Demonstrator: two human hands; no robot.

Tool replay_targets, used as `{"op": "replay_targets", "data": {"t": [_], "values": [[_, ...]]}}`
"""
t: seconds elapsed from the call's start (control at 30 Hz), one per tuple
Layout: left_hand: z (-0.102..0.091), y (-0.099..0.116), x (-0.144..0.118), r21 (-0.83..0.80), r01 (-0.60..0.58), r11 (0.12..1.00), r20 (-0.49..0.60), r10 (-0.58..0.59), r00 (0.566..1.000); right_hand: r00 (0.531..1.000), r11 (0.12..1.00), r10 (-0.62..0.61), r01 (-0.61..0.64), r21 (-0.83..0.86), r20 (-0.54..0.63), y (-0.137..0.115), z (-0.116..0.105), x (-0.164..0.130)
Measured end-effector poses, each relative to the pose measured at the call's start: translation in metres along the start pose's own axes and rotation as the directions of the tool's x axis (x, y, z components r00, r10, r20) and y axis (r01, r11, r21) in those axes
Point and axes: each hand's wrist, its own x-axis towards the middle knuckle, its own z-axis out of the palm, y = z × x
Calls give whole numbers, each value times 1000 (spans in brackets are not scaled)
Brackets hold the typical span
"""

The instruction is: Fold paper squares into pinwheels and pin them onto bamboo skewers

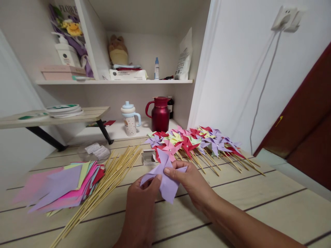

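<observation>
Dark bottle (170,107): mostly hidden behind the red jug (160,117); part of a pale label shows.
Paper sheets (80,182): loose multicoloured stack at left; the outer pink and purple edges are blurred.
Sticks (103,193): slanting bundle beside the sheets, running out at the lower edge of view.
Small clear box (149,158): just beyond the hands; its contents cannot be made out.
Finished pinwheels (190,146): red, pink, purple, yellow and pale green, on sticks, overlapping too closely to count.
Left hand (144,193): closed in a pinch on the left blade of the purple pinwheel (169,187); the forearm is cut off below.
Right hand (191,181): thumb pressed near the paper's middle, fingers partly hidden behind it, gripping the same piece.
Purple pinwheel, position: held between both hands above the tabletop (232,213), nearer the viewer than the finished pinwheels.
Purple pinwheel, form: plain lilac paper; one point stands up, a broad flap hangs down, the left blade curls; a tiny dark dot marks the right tip.
Flower wrap (68,9): "FLOWE" legible, the word broken off at the shelf divider.
Pump bottle (67,55): round dark emblem, small print unreadable.
White pack (128,74): dark round mark and characters too small to read.
White bag (184,57): lines of print, illegible.
</observation>
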Motion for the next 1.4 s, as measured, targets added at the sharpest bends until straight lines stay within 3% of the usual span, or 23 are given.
{"op": "replay_targets", "data": {"t": [0.13, 0.5, 0.83, 1.0, 1.13, 1.27, 1.4], "values": [[1, -2, 2, -31, -16, 999, 27, 17, 999, 999, 997, -37, 36, -66, -7, 0, -2, 0], [2, -5, -1, -221, 22, 975, 238, 32, 971, 994, 990, -110, 108, -89, -22, -2, -4, -4], [-1, -4, 2, -201, -1, 980, 118, 26, 993, 996, 993, -82, 83, -83, 19, 0, 0, -5], [-4, 2, 2, -262, 16, 965, 120, 17, 993, 987, 989, -146, 147, -23, 62, 3, -1, -4], [-9, 13, 4, -333, -13, 943, 53, 32, 998, 976, 978, -205, 208, -26, 74, 7, -5, 2], [-16, 20, 10, -428, -40, 903, -31, 30, 999, 924, 913, -372, 382, -143, 92, 12, -11, 6], [-20, 24, 12, -476, -38, 879, -52, 15, 999, 814, 723, -551, 576, -382, 185, 15, -12, 5]]}}
